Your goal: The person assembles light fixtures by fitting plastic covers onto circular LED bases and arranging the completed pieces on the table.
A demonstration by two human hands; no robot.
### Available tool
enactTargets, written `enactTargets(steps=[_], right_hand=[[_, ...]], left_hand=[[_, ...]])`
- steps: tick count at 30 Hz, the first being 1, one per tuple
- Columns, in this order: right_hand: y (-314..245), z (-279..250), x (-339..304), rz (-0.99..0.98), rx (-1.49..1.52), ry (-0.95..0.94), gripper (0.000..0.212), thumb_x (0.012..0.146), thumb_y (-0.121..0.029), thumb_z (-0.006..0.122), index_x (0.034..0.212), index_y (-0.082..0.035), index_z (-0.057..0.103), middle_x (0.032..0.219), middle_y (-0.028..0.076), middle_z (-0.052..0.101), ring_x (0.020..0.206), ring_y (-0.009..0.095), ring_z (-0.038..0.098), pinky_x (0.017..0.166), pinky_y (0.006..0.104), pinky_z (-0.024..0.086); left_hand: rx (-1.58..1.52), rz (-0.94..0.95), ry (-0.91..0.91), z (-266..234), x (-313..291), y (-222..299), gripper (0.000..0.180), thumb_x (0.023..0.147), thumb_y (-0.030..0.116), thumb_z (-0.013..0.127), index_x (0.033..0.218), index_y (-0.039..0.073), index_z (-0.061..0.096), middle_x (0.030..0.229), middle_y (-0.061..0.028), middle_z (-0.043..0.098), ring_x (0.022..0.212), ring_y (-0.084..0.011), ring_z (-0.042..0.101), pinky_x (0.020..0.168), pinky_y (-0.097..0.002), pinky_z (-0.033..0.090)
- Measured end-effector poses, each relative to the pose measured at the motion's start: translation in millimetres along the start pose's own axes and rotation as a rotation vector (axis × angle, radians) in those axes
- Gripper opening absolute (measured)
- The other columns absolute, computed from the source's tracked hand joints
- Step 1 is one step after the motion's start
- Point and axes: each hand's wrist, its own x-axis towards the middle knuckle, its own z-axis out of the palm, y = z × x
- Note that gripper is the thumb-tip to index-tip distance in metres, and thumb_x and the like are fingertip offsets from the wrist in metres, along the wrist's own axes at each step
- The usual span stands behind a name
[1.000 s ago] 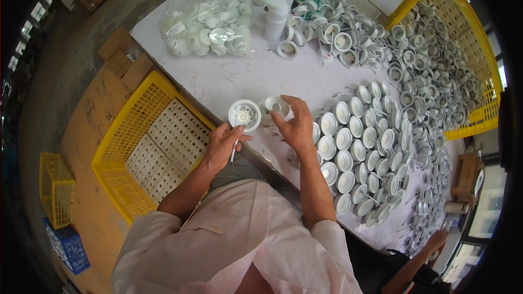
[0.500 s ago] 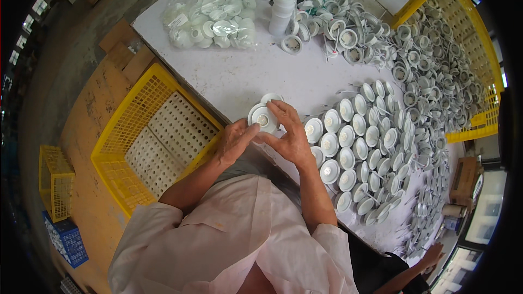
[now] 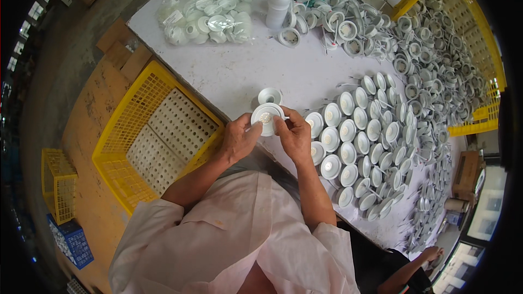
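Observation:
A round white downlight (image 3: 267, 113) with a yellowish dotted centre is held face up between my two hands, just above the table's near edge. My left hand (image 3: 239, 140) grips its left rim, thumb on the face. On the opposite side, my right hand (image 3: 295, 136) pinches the rim with its thumb over the front. Just beyond it on the table lies a small white cup-shaped part (image 3: 270, 96). To the right, rows of similar white downlights (image 3: 347, 130) stand tilted against one another, some with short wires showing.
A yellow crate (image 3: 128, 177) sits at my left. Farther off are a clear bag of white cups (image 3: 210, 16) and a stack of white cups (image 3: 278, 2). Grey-white housings spill from a tipped yellow crate (image 3: 474, 16) on the right. Another person's hand (image 3: 431, 253) shows at lower right.
My right fingers have moved from the downlight's far edge down to its right rim. The downlight has risen and tilted slightly, and the loose cup behind it shows more fully.

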Motion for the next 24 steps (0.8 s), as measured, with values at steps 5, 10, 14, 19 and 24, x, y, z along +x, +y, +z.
enactTargets(steps=[5,10,14,19,24], right_hand=[[3,4,-3,-0.020,0.004,0.055,0.023,0.084,-0.006,0.066,0.106,0.001,0.066,0.082,0.007,0.068,0.062,0.007,0.059,0.059,0.0230,0.048],[3,6,-7,-0.050,0.022,0.103,0.021,0.084,-0.005,0.066,0.104,0.002,0.066,0.084,0.007,0.068,0.063,0.007,0.058,0.058,0.0223,0.048],[4,0,-8,-0.057,-0.021,0.133,0.021,0.084,-0.005,0.065,0.104,0.002,0.067,0.084,0.007,0.068,0.064,0.006,0.058,0.059,0.0223,0.048],[17,-11,-11,-0.020,-0.033,0.188,0.023,0.083,-0.006,0.065,0.104,0.001,0.067,0.084,0.008,0.068,0.065,0.009,0.059,0.060,0.0244,0.048],[2,-17,-22,-0.065,-0.061,0.222,0.025,0.082,-0.011,0.068,0.104,0.002,0.067,0.084,0.011,0.067,0.062,0.014,0.060,0.060,0.0266,0.050]], left_hand=[[0.010,-0.012,0.023,3,1,-2,0.020,0.089,0.011,0.056,0.098,-0.006,0.062,0.079,-0.0047,0.065,0.072,-0.0069,0.057,0.064,-0.0239,0.046],[0.082,-0.054,-0.005,1,3,0,0.020,0.090,0.011,0.056,0.098,-0.005,0.063,0.080,-0.0049,0.065,0.071,-0.0066,0.057,0.064,-0.0237,0.047],[-0.006,-0.128,-0.122,-1,7,-1,0.018,0.089,0.009,0.058,0.099,-0.004,0.064,0.083,-0.0040,0.066,0.074,-0.0052,0.056,0.064,-0.0223,0.046],[-0.214,-0.115,-0.338,-2,7,-1,0.028,0.087,0.016,0.064,0.108,-0.003,0.063,0.087,-0.0054,0.069,0.075,-0.0095,0.061,0.067,-0.0249,0.050],[-0.063,-0.240,-0.386,-3,7,9,0.027,0.088,0.010,0.060,0.111,-0.004,0.061,0.090,-0.0062,0.069,0.075,-0.0077,0.062,0.063,-0.0224,0.049]])
